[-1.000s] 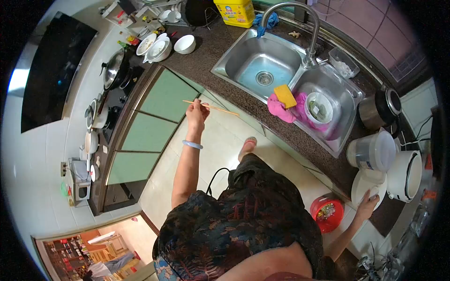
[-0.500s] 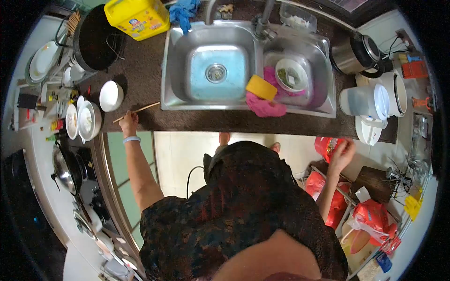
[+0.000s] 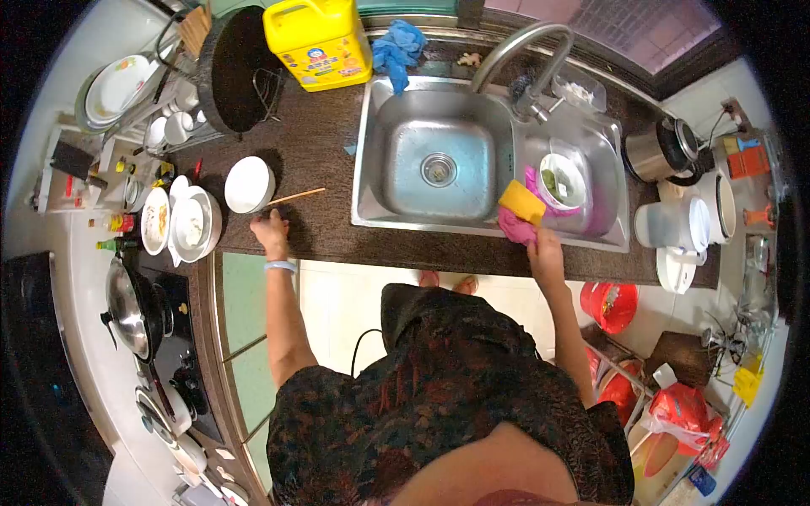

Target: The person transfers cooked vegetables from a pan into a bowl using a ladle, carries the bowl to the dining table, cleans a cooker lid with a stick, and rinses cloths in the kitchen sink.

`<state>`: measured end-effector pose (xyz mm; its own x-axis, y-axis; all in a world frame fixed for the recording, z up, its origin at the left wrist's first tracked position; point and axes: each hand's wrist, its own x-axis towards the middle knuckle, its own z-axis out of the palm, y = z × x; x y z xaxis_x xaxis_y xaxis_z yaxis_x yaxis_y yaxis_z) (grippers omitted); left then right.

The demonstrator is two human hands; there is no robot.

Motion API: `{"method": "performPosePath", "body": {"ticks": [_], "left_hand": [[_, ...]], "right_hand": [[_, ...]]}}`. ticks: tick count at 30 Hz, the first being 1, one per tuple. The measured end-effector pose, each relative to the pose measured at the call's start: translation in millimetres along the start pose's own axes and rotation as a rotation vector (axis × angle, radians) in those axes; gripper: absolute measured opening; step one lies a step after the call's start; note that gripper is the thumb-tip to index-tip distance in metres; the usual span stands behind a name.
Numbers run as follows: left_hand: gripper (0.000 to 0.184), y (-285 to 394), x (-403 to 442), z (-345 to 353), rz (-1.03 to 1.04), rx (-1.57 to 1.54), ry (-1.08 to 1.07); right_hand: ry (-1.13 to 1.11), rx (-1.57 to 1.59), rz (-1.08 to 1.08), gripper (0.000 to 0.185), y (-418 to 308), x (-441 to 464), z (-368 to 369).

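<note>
My left hand [image 3: 270, 234] rests on the counter just below a white bowl [image 3: 251, 185], its fingers loosely bent and apart. Right above those fingers, a pair of chopsticks [image 3: 297, 196] lies on the counter, one end by the bowl's rim. At the sink's front edge my right hand [image 3: 547, 245] has its fingertips on a pink cloth [image 3: 515, 228], seemingly pinching its right side. A yellow sponge [image 3: 522, 201] sits on top of that cloth. Behind it, a white bowl with green scraps [image 3: 561, 182] stands in the right basin.
The double steel sink [image 3: 439, 139] has a curved tap [image 3: 527, 42] at the back. A yellow jug [image 3: 319, 51] and blue cloth [image 3: 399, 52] stand behind it. Stacked bowls [image 3: 194, 226] sit left, a kettle [image 3: 656, 152] right. A red bin [image 3: 609, 306] is on the floor.
My right hand has moved from above the red bin up to the pink cloth. The left hand has come off the chopsticks, which lie further left, by the bowl. The head view has shifted.
</note>
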<state>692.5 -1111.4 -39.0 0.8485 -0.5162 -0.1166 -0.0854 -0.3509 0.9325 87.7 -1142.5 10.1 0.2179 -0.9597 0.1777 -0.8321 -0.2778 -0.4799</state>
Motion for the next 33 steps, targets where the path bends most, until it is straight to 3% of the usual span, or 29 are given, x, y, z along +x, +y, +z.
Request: {"method": "performPosePath", "body": {"ticks": [3,4,5,7,9,11,13,17,19,21,23,25,27,28,30,31,33], "left_hand": [[0.035,8.9,-41.0,15.6,0.291,0.234,0.07],[0.031,-3.8,-43.2,24.9,0.398,0.228,0.035],[0.035,30.5,-69.6,35.0,0.293,0.21,-0.084],[0.031,49.4,-83.4,73.7,0.441,0.117,-0.111],[0.027,89.6,-89.8,119.1,0.529,0.177,-0.148],[0.026,142.7,-93.7,162.4,0.657,0.23,-0.239],[0.027,173.5,-68.7,211.0,0.841,0.262,-0.364],[0.039,221.4,-13.6,308.5,1.14,0.445,-0.401],[0.053,232.0,15.6,349.0,1.215,0.467,-0.427],[0.053,245.6,31.8,378.7,1.081,0.769,-0.472],[0.036,253.8,33.4,391.3,1.106,0.938,-0.497],[0.033,240.9,48.2,410.6,1.195,0.983,-0.401],[0.03,236.8,62.1,422.0,1.292,0.948,-0.4],[0.026,239.8,63.2,423.4,1.241,0.851,-0.416],[0.018,254.3,67.5,427.6,1.04,0.668,-0.484],[0.018,266.0,67.4,425.3,1.045,0.676,-0.489],[0.027,286.2,64.2,416.3,0.968,0.411,-0.423]], "right_hand": [[-0.003,0.093,0.091,0.02,2.0,1.6,-12.8],[-0.011,0.504,0.244,0.02,7.4,1.4,-16.0],[-0.023,0.915,0.393,0.021,11.4,0.8,-19.0],[0.016,1.063,0.361,0.03,-28.1,12.2,-58.9],[-0.013,1.6,0.468,0.039,-44.2,19.2,-81.3],[-0.019,1.689,0.497,0.049,-35.4,14.4,-80.9],[-0.02,2.063,0.607,0.053,-42.8,13.6,-83.1],[0.305,2.121,0.76,0.049,-51.3,-1.5,-79.7],[0.342,2.204,0.566,0.037,-53.9,-8.1,-77.3],[0.399,2.37,0.554,0.029,-50.0,-24.3,-75.0],[0.444,2.446,0.653,0.025,-43.8,-44.8,-76.0],[0.578,2.348,0.757,0.025,-51.6,-58.8,-78.7],[0.592,2.337,0.685,0.026,-46.0,-81.7,-69.4],[0.696,2.246,0.806,0.027,-53.4,-84.5,-71.3],[0.721,2.244,0.829,0.027,-43.8,-98.6,-63.5],[0.705,2.26,0.816,0.027,-35.5,-106.6,-56.8],[0.754,2.241,0.871,0.027,-37.0,-96.2,-57.9]]}}
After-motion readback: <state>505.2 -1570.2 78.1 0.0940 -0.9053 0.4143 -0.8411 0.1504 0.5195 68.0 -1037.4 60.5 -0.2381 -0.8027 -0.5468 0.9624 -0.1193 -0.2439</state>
